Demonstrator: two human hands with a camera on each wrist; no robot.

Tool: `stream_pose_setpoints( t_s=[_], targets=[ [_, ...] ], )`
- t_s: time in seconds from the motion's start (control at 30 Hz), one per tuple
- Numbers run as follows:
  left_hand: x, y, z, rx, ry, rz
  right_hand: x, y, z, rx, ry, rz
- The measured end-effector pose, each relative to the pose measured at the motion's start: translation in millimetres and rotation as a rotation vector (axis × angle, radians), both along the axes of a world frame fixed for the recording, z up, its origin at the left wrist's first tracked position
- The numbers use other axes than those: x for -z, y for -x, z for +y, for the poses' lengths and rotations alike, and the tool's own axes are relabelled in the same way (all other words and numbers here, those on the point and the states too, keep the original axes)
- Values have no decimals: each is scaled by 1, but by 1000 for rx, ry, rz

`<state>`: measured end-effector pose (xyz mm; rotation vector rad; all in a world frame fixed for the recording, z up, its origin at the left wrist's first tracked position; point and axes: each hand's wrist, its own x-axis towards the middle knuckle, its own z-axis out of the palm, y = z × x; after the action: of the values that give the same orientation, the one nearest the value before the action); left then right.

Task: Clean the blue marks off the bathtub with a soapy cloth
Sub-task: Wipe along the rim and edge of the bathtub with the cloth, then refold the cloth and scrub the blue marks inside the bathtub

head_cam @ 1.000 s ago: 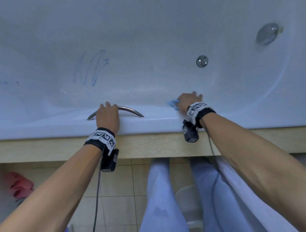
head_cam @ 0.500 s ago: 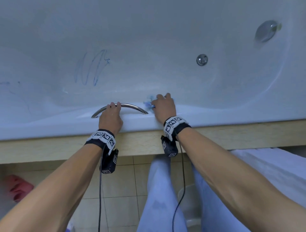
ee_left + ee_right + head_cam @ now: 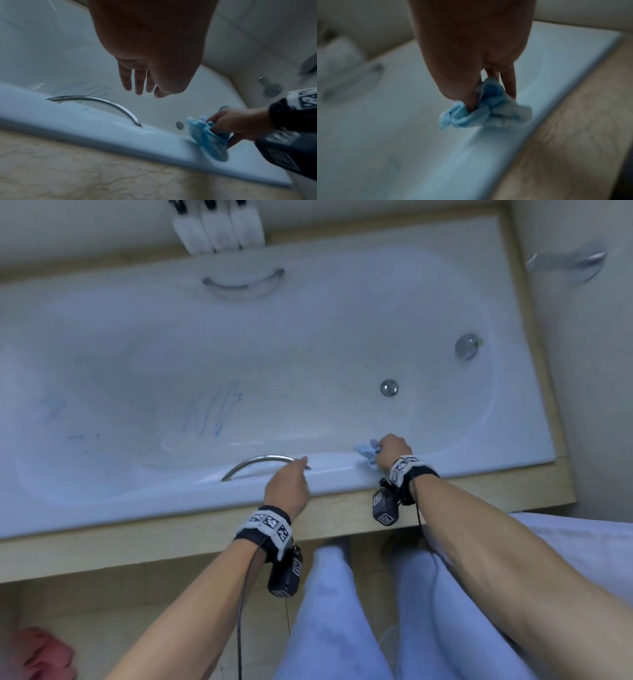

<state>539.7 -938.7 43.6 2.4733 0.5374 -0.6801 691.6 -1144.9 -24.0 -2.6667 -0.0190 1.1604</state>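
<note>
Head view: white bathtub [image 3: 445, 474], near rim at 6 o'clock; blue marks [image 3: 212, 412] on the tub floor, left of centre; near handle [image 3: 257, 465] on the rim; left hand [image 3: 286, 489] above the handle's right end, fingers loose, holding nothing; right hand [image 3: 394, 451] at 3 o'clock of it, gripping a blue cloth [image 3: 366, 455] bunched on the rim; drain [image 3: 389, 387] at 1 o'clock.

Left wrist view: fingers [image 3: 139, 82] straight, apart from the handle [image 3: 102, 102]; cloth [image 3: 205, 138] at 4 o'clock.

Right wrist view: cloth [image 3: 479, 111] pinched between thumb and fingers, touching the rim; blurred.
</note>
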Motion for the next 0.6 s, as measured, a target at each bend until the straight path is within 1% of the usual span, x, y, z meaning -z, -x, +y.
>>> stream_pose_setpoints(
  t_s=[0.07, 0.13, 0.17, 0.2, 0.23, 0.27, 0.33, 0.43, 0.53, 0.6],
  targets=[
    [-30, -1, -8, 5, 51, -83, -32, 2, 4, 361, -243, 48],
    [-68, -3, -10, -12, 121, -173, -86, 13, 11, 745, -601, 129],
    [-88, -5, -9, -27, 155, -214, -117, 18, 15, 886, -783, 186],
    [-111, -7, -7, -44, 189, -250, -151, 22, 18, 981, -950, 229],
    [-134, -8, -5, -66, 228, -287, -183, 26, 21, 1036, -1087, 255],
    [-160, -10, -3, -93, 275, -324, -213, 28, 21, 1064, -1197, 266],
    [-212, -12, 0, -132, 382, -403, -270, 35, 22, 1081, -1349, 281],
    [-290, -10, 1, -95, 487, -536, -350, 54, 28, 1013, -1499, 295],
    [-355, 2, -1, -58, 507, -708, -410, 78, 32, 935, -1619, 313],
    [-387, 17, -1, -111, 495, -844, -439, 93, 34, 884, -1649, 320]
  ],
)
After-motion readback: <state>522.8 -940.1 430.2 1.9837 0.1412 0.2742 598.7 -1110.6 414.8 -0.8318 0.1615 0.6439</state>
